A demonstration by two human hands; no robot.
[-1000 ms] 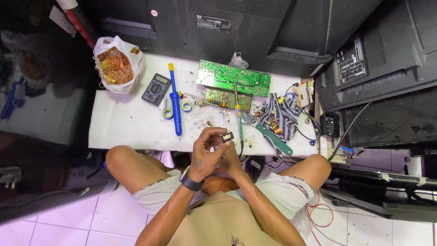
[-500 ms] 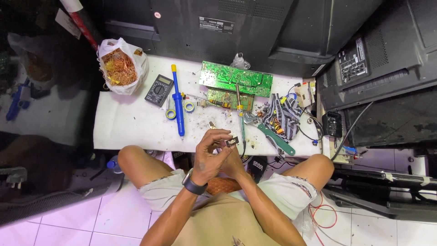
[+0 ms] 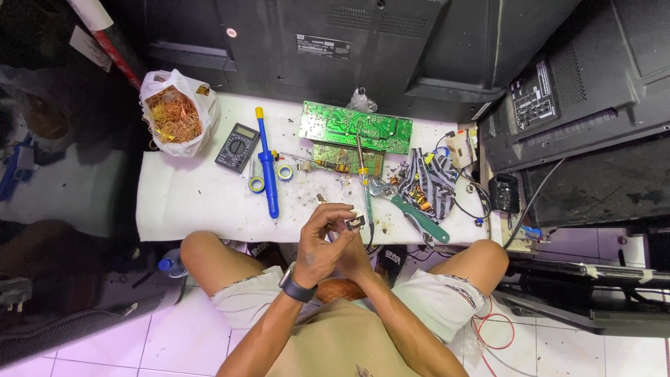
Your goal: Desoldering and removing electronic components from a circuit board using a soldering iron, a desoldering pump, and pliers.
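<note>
Both hands met above the lap at the white table's near edge: the left hand curled closed around a small metal component, the right hand pinching it from below. A white plastic bag held tangled copper wire.

place: electronics repair workshop | signs: green circuit boards, multimeter, opened television backs

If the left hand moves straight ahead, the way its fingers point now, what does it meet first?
Probably the small grey metal part pinched at the left hand's fingertips, shared with the right hand. Beyond lies the green-handled pliers, though depth is unclear.
</note>
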